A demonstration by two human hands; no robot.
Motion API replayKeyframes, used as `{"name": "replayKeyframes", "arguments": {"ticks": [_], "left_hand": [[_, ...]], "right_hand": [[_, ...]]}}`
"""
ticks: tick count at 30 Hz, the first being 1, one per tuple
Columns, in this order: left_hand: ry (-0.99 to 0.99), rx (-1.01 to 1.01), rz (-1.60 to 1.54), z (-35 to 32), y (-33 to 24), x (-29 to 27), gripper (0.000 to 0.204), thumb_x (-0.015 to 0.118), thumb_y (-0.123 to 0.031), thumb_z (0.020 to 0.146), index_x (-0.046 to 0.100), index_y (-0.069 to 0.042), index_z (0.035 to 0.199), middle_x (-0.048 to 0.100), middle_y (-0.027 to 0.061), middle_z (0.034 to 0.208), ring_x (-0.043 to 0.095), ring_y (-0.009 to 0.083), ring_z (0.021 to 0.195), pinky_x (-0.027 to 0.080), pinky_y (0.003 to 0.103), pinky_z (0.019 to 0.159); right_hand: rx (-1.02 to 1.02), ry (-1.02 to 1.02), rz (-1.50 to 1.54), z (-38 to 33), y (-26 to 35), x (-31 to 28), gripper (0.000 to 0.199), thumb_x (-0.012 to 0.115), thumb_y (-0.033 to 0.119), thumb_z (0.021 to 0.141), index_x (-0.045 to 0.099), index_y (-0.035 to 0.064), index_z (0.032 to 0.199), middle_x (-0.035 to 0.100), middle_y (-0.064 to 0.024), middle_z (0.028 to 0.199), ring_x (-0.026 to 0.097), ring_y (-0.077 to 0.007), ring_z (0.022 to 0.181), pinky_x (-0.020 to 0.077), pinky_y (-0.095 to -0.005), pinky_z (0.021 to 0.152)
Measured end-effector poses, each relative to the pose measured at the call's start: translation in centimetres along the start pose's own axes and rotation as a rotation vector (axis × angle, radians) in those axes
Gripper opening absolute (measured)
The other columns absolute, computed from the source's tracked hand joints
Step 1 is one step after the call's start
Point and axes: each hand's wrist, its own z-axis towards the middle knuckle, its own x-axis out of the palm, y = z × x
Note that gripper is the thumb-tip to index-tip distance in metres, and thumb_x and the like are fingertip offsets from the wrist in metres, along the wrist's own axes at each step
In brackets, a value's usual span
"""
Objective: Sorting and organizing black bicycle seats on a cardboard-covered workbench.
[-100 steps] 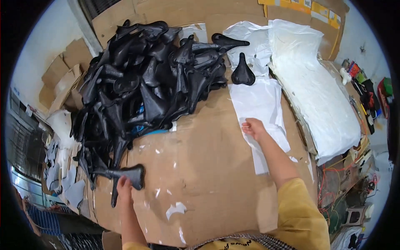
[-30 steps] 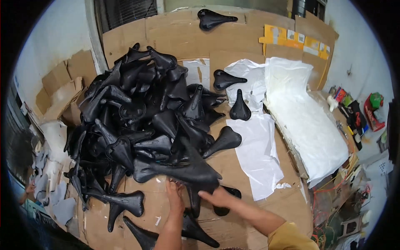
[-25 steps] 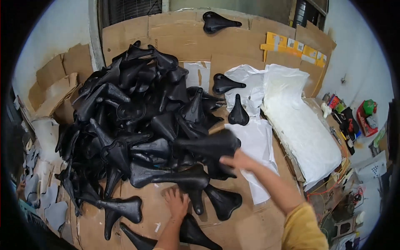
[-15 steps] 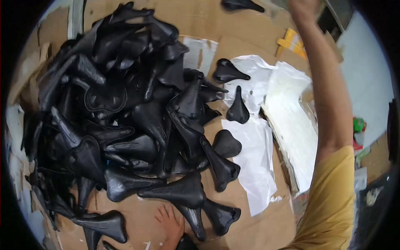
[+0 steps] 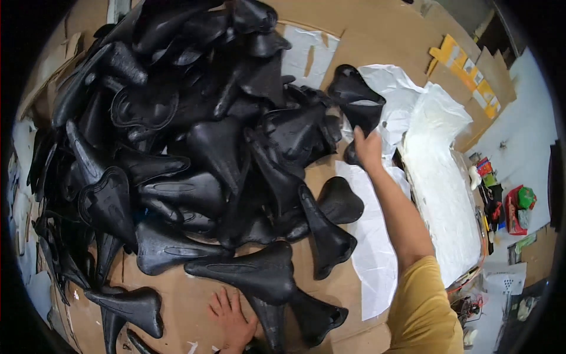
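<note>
Bicycle saddle (image 5: 357,97), black and moulded, stood at the right edge of the heap, partly over a white plastic bag (image 5: 396,100), and it was the item in hand. We had our right hand (image 5: 368,148) raised to its lower end, with the fingers closed around the narrow part of the saddle; the grip was clamped on it. The right forearm ran down and to the right from that hand to a yellow sleeve (image 5: 422,307) at the lower edge.

We kept our left hand (image 5: 231,312) flat on the cardboard surface (image 5: 188,301) at the bottom of the view, fingers spread apart and holding nothing. Its fingertips lay just beside the underside of a wide saddle (image 5: 247,272) at the front of the heap.

The pile of saddles (image 5: 177,153) filled the left and centre of the view. All units were black, stacked at mixed angles, several upside down with the rails and shell showing. One single saddle (image 5: 338,200) lay at the pile's right margin, touching a flat white bag (image 5: 377,248) spread on the cardboard.

A thick stack of white bags (image 5: 442,189) lay to the right of the forearm, well apart from the pile. Yellow cardboard pieces (image 5: 466,76) lay beyond it at the upper right. Small coloured items (image 5: 513,206) sat at the far right rim; we could not tell their kind.
</note>
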Motion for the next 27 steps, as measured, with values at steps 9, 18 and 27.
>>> {"name": "replayKeyframes", "arguments": {"ticks": [9,18,27], "left_hand": [[-0.025,-0.058,0.045,-1.1,-0.3,0.3,0.066,0.055,-0.017,0.064,0.032,-0.003,0.124,0.020,0.0228,0.136,0.009,0.0433,0.127,0.004,0.057,0.099],[-0.053,0.016,0.084,-1.1,1.0,0.7,0.067,0.057,-0.035,0.070,0.035,-0.003,0.125,0.024,0.0230,0.133,0.012,0.0441,0.125,0.007,0.058,0.097],[-0.116,-0.025,0.073,-1.6,1.7,0.7,0.064,0.053,-0.033,0.072,0.034,-0.003,0.126,0.021,0.0208,0.136,0.011,0.0412,0.127,0.005,0.055,0.099]], "right_hand": [[-0.291,-0.003,-0.234,29.1,13.2,-11.5,0.027,0.057,0.024,0.071,0.060,-0.0027,0.072,0.059,-0.0209,0.065,0.059,-0.0293,0.056,0.0439,-0.0412,0.049],[0.232,0.376,0.362,-15.0,-1.4,-0.9,0.046,0.056,0.028,0.081,0.047,-0.0041,0.113,0.052,-0.0226,0.110,0.051,-0.0359,0.101,0.0383,-0.0357,0.088],[0.570,0.184,0.192,-15.0,3.4,-16.5,0.037,0.061,0.021,0.081,0.052,-0.0062,0.104,0.056,-0.0121,0.101,0.051,-0.0204,0.094,0.0379,-0.0293,0.085]]}}
